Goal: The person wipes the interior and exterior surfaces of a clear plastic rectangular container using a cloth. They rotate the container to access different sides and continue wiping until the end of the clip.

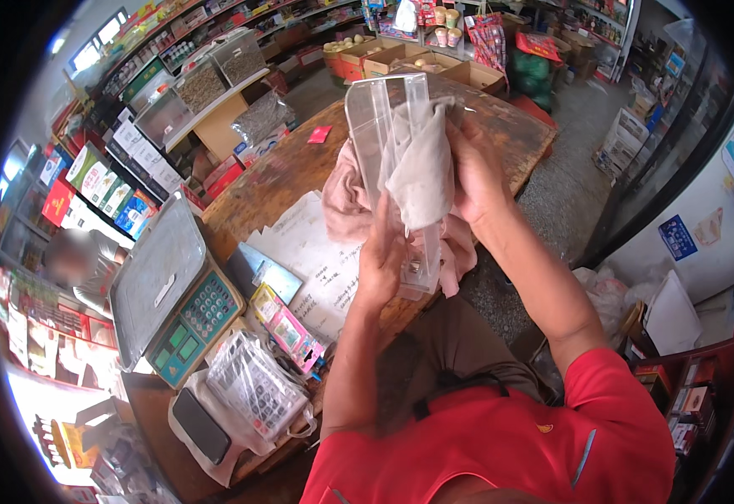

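Observation:
My left hand (380, 261) grips a clear plastic container (365, 120), long and narrow, tilted up above the wooden table. In my right hand (479, 170) is a grey cloth (422, 170), pressed against the container's upper part and covering much of it. A small metal piece (415, 267) shows at the container's lower end. Beneath lies a crumpled pink towel (345, 201), partly over large white paper sheets (316, 277) that bear handwriting. The fingers of my right hand are partly hidden behind the cloth.
On the worn wooden table (266, 183) stand a price-computing scale (190, 321), a plastic-wrapped calculator (259, 384), a smartphone (201, 425), a pink blister pack (288, 327) and a red packet (319, 134). Cardboard boxes (382, 60) stand beyond. A person (92, 264) is at the left.

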The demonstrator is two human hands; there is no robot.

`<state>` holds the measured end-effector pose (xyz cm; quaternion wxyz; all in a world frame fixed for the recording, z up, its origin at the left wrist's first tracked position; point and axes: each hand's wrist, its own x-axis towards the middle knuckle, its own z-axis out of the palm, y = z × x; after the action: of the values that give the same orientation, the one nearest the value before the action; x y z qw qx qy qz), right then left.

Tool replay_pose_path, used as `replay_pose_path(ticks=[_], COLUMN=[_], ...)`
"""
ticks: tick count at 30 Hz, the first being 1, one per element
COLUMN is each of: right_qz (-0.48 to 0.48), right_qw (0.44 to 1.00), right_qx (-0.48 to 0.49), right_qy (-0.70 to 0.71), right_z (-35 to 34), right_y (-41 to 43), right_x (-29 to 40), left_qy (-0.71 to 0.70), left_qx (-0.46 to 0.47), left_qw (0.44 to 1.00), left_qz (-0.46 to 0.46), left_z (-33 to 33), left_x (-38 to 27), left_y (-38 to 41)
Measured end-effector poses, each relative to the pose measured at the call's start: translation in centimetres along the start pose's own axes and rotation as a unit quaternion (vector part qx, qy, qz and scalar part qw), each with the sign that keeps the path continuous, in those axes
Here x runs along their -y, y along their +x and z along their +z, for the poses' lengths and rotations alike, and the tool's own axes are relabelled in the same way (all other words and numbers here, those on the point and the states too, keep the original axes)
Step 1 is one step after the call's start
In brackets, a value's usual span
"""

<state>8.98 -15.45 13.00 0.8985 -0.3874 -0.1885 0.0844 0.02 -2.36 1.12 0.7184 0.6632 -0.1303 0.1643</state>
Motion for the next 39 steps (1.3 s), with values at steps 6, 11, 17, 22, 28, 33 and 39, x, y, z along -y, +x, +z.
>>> replay_pose_path(ticks=[6,11,17,22,28,33,39], right_qz=[0.071,0.126,0.089,0.071,0.032,-0.083,-0.325], right_qw=[0.995,0.985,0.982,0.986,0.980,0.921,0.715], right_qx=[0.019,0.020,0.053,0.077,0.055,0.016,0.080], right_qy=[-0.074,-0.118,-0.157,-0.126,-0.187,-0.381,-0.614], right_z=[-2.2,-5.0,-6.5,-5.6,-3.8,-2.0,0.1], right_y=[-4.4,-6.4,-7.9,-7.2,-6.7,-7.1,-8.5], right_x=[-4.0,-5.8,-6.2,-5.8,-5.6,-6.1,-7.6], left_qy=[-0.045,-0.061,-0.042,-0.103,-0.175,-0.190,-0.275], left_qx=[-0.072,-0.087,-0.085,-0.062,-0.122,-0.129,-0.174], left_qw=[0.995,0.994,0.995,0.992,0.977,0.969,0.944], left_qz=[0.048,0.010,-0.035,-0.047,-0.007,0.093,0.050], left_z=[0.2,-1.0,-1.2,-1.2,-1.9,-2.0,-3.0], left_x=[-1.0,1.1,0.0,0.4,0.7,-0.7,-0.7], left_y=[0.8,0.4,0.4,0.5,1.4,1.4,0.8])
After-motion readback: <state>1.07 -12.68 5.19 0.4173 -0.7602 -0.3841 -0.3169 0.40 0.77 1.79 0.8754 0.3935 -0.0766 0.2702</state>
